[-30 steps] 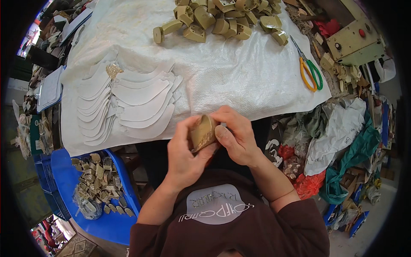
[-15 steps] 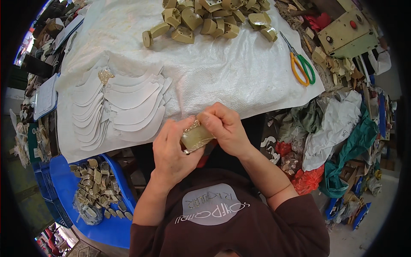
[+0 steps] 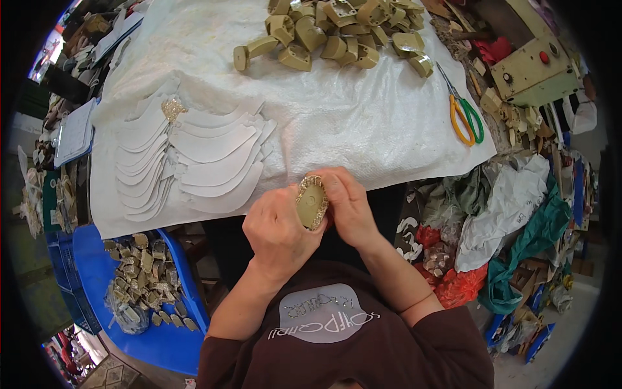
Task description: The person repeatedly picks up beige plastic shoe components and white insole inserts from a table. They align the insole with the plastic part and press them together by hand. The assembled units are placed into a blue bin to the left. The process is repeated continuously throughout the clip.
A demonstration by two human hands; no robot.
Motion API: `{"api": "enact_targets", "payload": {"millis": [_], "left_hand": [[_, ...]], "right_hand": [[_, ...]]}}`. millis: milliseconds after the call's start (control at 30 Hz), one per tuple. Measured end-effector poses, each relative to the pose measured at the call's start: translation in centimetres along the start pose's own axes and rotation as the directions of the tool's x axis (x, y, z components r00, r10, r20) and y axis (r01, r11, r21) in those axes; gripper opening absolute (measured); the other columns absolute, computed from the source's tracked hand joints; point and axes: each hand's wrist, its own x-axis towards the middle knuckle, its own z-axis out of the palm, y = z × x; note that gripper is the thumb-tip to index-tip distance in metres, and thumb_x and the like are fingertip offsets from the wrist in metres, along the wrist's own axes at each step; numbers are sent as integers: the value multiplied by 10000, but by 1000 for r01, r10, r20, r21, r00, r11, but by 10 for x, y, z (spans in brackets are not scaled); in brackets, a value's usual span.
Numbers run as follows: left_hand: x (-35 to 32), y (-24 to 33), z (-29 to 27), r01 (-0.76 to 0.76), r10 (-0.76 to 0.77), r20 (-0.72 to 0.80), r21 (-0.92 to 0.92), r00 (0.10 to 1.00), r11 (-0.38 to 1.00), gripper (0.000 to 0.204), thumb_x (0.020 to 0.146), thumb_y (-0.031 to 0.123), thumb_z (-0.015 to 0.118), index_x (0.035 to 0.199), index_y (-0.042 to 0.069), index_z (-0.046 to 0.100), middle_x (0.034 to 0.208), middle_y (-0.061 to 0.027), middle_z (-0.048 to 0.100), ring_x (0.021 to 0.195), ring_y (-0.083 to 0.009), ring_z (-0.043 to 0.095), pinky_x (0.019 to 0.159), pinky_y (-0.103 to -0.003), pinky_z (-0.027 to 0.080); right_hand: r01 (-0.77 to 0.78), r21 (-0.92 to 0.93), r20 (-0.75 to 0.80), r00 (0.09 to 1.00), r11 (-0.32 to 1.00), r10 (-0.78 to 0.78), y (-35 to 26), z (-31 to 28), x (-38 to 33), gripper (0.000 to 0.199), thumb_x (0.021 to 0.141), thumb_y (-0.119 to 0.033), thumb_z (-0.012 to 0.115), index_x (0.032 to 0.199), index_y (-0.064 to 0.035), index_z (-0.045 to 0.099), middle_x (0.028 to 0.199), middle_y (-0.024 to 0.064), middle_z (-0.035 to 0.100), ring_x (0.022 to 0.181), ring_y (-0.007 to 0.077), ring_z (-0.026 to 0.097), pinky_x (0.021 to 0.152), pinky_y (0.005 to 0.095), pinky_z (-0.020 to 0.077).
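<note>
By the desk's near edge, left hand and right hand clasp the heel, fingers closed, long axis deskward.

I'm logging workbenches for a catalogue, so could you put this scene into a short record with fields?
Held item: olive block, oval face up, glittery around its rim
Left hand: grips the block's left side
Right hand: fingers at its right rim
Work surface: white sheet
Far side: heap of olive blocks
Left part: overlapping white curved pieces, with a small glittery gold piece near their top
Right edge: scissors, one handle orange-yellow, one green
Lower left: glittery blocks on blue plastic
</note>
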Motion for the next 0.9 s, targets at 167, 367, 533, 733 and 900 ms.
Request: {"api": "enact_targets", "payload": {"millis": [167,367,533,733,900], "left_hand": [[-5,-3,-2,-3,1,-44,-39,999,999,407,577,112,801,881,19,547,703,-100,539,581,-284,564,510,-354,452],[-14,-25,-20,115,-122,-28,-167,992,979,514,574,97,818,996,5,539,829,-124,603,702,-271,623,622,-330,506],[-49,-77,-79,480,-490,-118,-103,864,871,516,668,84,757,1129,14,537,1004,-112,586,888,-222,595,786,-319,480],[-144,-182,-199,828,-630,-537,360,561,430,490,762,145,705,1203,17,532,1081,-145,528,1000,-286,523,908,-378,403],[-171,-230,-245,763,-486,-588,511,646,396,436,833,156,620,1233,10,529,1137,-167,548,1073,-303,508,953,-387,371]], "right_hand": [[43,10,4,999,999,-43,2,2,-6,233,955,-150,494,1116,1,567,899,81,624,814,122,582,728,265,468],[391,-262,209,916,882,-344,0,13,11,268,937,-141,526,1166,-6,549,942,106,624,799,160,578,705,280,466],[484,-392,276,873,782,-402,-12,16,41,317,824,-54,637,1132,-27,567,1006,129,595,823,254,555,723,333,458],[567,-557,307,819,606,-484,-18,23,64,336,789,-28,652,1116,-27,575,1102,130,578,1004,307,518,852,370,432],[536,-602,279,836,592,-473,-14,27,71,358,792,-36,647,1142,-33,574,1149,127,571,1056,307,512,907,378,408]]}}
